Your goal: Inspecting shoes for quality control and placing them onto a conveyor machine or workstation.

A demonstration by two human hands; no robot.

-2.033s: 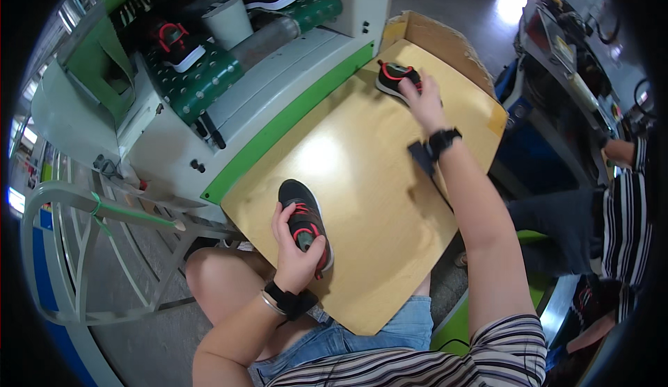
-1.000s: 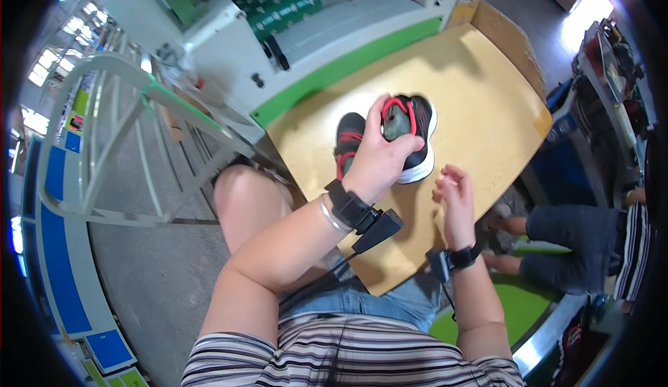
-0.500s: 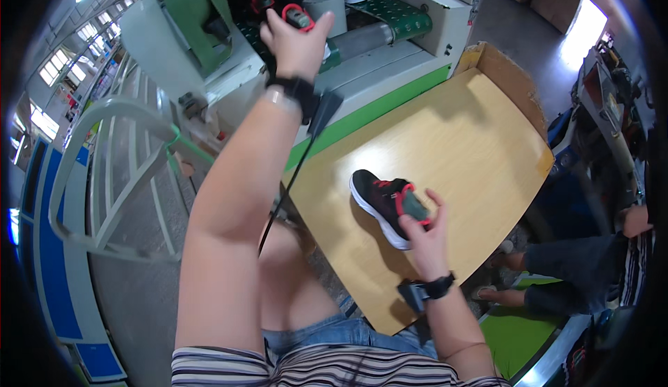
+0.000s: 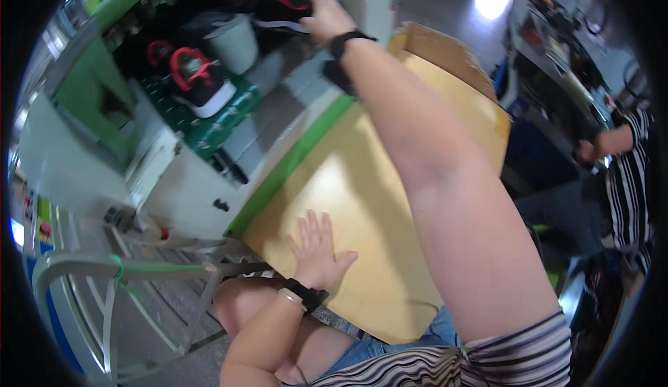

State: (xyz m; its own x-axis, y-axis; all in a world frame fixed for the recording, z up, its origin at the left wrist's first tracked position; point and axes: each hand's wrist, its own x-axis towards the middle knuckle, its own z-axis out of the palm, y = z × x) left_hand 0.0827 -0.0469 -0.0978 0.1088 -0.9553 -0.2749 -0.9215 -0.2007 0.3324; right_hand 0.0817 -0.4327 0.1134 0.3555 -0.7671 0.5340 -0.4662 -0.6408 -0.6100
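My right hand point(image 4: 327, 17) is stretched far forward to the machine. Its fingers are closed at the back of a black sneaker point(image 4: 282, 6) with a red-rimmed opening and a pale sole. That sneaker is partly blurred and its heel is covered by the hand. Spread fingers and a raised thumb show on my left hand point(image 4: 319, 251), palm down on or just above the wooden board point(image 4: 369, 248), holding nothing. Another black and red sneaker point(image 4: 198, 81) with a white toe rests on the green conveyor belt point(image 4: 226, 119), toe toward me.
More red-trimmed shoes point(image 4: 160, 53) sit deeper inside the machine, beside a pale grey block point(image 4: 233, 43). Cardboard point(image 4: 445, 53) edges the board's far end. A grey metal rail frame point(image 4: 104, 262) stands at left. At right, another person in a striped top point(image 4: 623, 178) is nearby.
My left hand has come back from the machine to the board and opened. My right hand has gone from the board to the machine; the board's sneaker is gone from there. The view has turned.
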